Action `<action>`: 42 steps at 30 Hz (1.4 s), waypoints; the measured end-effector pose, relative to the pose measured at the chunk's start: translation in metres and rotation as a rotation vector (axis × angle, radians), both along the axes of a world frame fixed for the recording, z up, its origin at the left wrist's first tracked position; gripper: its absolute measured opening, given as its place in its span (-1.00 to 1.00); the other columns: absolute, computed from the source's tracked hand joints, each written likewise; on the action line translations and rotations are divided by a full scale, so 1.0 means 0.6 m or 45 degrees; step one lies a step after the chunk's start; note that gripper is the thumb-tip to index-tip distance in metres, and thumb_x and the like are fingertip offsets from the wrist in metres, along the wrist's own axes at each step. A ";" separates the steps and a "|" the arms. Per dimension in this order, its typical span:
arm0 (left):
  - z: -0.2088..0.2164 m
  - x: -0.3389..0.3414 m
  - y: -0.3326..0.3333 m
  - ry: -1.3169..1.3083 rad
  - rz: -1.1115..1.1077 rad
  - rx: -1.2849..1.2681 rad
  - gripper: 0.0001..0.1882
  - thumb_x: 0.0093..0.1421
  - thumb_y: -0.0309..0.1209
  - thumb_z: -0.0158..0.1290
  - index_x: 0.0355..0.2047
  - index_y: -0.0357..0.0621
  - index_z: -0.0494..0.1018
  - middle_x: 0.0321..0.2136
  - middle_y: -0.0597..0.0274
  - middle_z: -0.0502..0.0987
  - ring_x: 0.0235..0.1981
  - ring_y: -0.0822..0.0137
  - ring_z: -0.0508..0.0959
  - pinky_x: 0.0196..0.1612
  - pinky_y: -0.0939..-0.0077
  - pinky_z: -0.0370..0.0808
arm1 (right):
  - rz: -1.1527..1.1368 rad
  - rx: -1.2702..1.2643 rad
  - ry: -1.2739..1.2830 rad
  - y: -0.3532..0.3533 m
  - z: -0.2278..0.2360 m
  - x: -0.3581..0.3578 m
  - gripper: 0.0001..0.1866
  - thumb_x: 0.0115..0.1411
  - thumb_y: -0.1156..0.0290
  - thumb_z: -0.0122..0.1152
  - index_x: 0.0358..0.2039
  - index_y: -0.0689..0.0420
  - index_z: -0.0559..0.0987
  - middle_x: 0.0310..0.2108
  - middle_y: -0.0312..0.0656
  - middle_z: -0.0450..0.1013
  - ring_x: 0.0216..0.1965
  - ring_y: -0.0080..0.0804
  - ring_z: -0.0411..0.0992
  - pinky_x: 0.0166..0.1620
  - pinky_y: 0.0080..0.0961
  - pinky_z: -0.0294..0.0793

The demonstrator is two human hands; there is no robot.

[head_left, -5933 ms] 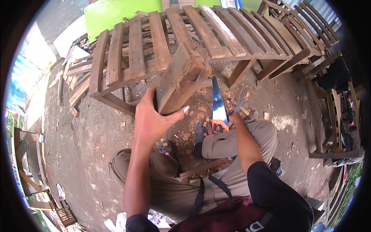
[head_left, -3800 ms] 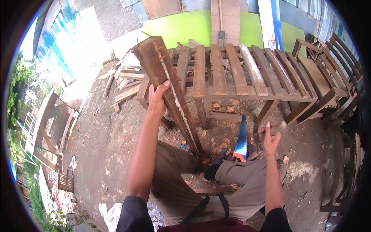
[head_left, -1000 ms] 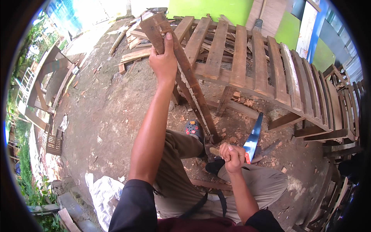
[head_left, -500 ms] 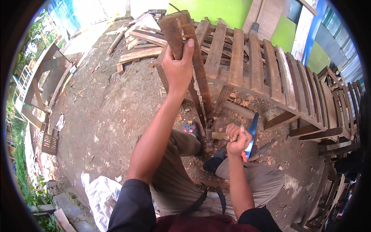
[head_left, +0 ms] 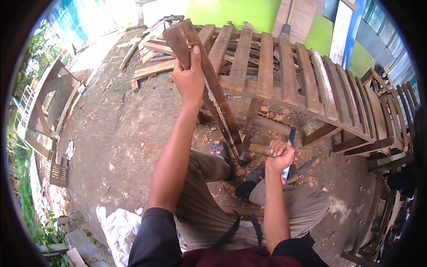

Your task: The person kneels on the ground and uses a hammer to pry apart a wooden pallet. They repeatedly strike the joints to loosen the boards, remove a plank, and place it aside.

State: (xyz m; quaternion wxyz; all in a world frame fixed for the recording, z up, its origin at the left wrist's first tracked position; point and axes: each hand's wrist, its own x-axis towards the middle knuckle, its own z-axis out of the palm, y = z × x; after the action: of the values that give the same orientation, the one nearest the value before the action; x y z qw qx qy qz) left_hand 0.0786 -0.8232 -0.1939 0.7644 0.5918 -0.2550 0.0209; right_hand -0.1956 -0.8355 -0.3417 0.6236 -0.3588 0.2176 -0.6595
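Note:
My left hand (head_left: 190, 82) is closed round the upper part of a brown wooden beam (head_left: 218, 95), thumb along its edge. Pale crusted material runs down the beam's side, and the beam slants from the upper left to the ground by my feet. In my right hand (head_left: 281, 155) is a hammer (head_left: 261, 149), gripped by its wooden handle. The hammer's metal head is beside the beam's lower end; whether they touch I cannot tell. Behind my right hand lies a handsaw (head_left: 287, 171) with a blue blade, partly hidden.
A long slatted wooden bench frame (head_left: 271, 66) stretches across the far right side. Scrap wood (head_left: 153, 66) is heaped at the far left of it. A white sack (head_left: 118, 227) lies at lower left. Brick fragments (head_left: 278, 116) litter the ground near my clogs (head_left: 218, 149).
My left hand and the beam's top have shifted left. The hammer has swung slightly, its head showing more plainly by the beam's lower end. My right hand has moved a little to the right.

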 end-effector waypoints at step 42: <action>0.019 -0.037 -0.010 -0.057 -0.093 0.157 -0.48 0.21 0.01 0.20 -0.22 -0.30 0.54 -0.37 0.21 0.61 -0.31 0.46 0.54 -0.18 0.51 0.45 | 0.155 -0.464 0.475 0.028 0.042 -0.020 -0.61 0.32 0.27 -0.02 -0.63 0.16 0.27 -0.67 -0.29 0.22 -0.59 -0.47 0.24 -0.44 -0.42 0.26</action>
State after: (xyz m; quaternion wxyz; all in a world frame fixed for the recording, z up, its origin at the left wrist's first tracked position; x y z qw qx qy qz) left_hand 0.0562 -0.8292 -0.1823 0.7208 0.6276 -0.2941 -0.0097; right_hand -0.2075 -0.8186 -0.3164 0.5363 -0.5929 0.1844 -0.5717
